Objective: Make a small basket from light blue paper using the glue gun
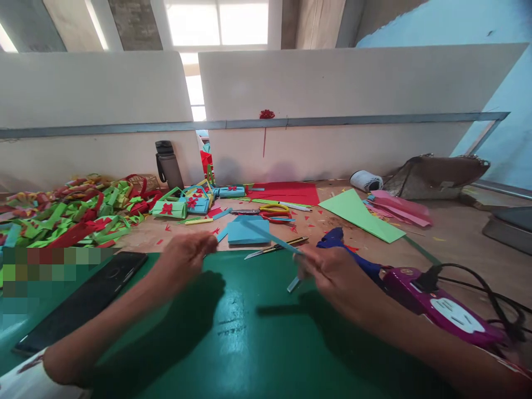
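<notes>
My right hand [330, 271] is closed on a narrow blue paper strip [276, 239], which slants up and left from its fingers. A short pale piece [293, 284] shows below those fingers; I cannot make out whether it belongs to the strip. My left hand [187, 257] hovers over the green mat [233, 354], blurred, its fingers bunched and what they hold, if anything, unclear. Between the hands, beyond the mat's edge, lies a stack of blue paper [248, 230]. Beside it rest a cutter knife [276, 247] and scissors [270, 211] with yellow and red handles.
A black phone [83, 299] lies left, near a heap of green and red paper strips [95, 216]. Small paper bags [169, 208] and a bottle [168, 166] stand behind. At right are a blue tool [332, 239], a purple power strip [440, 305] with cables, and green paper [361, 216].
</notes>
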Available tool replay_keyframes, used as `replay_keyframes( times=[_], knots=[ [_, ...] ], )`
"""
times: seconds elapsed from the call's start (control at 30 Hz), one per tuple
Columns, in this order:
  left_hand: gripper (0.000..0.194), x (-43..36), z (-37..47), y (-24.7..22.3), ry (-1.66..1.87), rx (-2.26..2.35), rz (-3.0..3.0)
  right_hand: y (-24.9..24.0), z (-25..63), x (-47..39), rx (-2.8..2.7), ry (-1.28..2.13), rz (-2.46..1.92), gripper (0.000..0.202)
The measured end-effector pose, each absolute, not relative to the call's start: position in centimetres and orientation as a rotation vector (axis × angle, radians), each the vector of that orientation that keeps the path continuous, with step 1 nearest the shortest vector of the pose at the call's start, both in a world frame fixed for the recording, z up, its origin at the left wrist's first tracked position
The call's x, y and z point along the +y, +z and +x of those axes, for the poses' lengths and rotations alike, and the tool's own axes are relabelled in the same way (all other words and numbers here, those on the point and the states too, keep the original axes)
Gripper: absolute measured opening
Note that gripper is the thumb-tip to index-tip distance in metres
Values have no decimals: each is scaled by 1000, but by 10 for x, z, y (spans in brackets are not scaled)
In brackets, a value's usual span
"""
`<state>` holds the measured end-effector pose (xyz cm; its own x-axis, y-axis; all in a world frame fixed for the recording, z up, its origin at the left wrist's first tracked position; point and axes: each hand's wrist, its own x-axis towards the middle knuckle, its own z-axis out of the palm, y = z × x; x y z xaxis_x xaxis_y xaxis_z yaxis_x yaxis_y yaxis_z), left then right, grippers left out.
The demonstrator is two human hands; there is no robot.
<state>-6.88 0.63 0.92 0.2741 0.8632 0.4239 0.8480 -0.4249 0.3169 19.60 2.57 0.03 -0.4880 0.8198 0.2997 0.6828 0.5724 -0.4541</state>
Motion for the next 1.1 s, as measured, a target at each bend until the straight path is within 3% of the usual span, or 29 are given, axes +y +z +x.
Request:
replay_keyframes(
  times=[0.13, 0.27, 0.57, 0.73, 1.0, 1.1],
  knots=[
    [34, -4, -28, 3, 850, 1163, 1754, -6, 177, 21, -1957, 1567, -988, 29],
    [41, -7, 5, -9, 873, 1032, 1425, -19, 164, 16, -1809, 1891, -887, 33],
    [38, 12, -21, -7, 1130, 1176, 1180, -13, 175, 18, -1718, 1951, -986, 20],
    [33, 31, -47, -2, 1237, 1221, 1084, -15, 181, 18, -1740, 1935, -1030, 23],
    [35, 31, -43, -11, 1095, 1181, 1168, -10, 179, 21, -1981, 1409, -1133, 30],
    [36, 21, -26, -16, 1017, 1168, 1236, -12, 171, 26, -2060, 1389, -1202, 28]
  ],
)
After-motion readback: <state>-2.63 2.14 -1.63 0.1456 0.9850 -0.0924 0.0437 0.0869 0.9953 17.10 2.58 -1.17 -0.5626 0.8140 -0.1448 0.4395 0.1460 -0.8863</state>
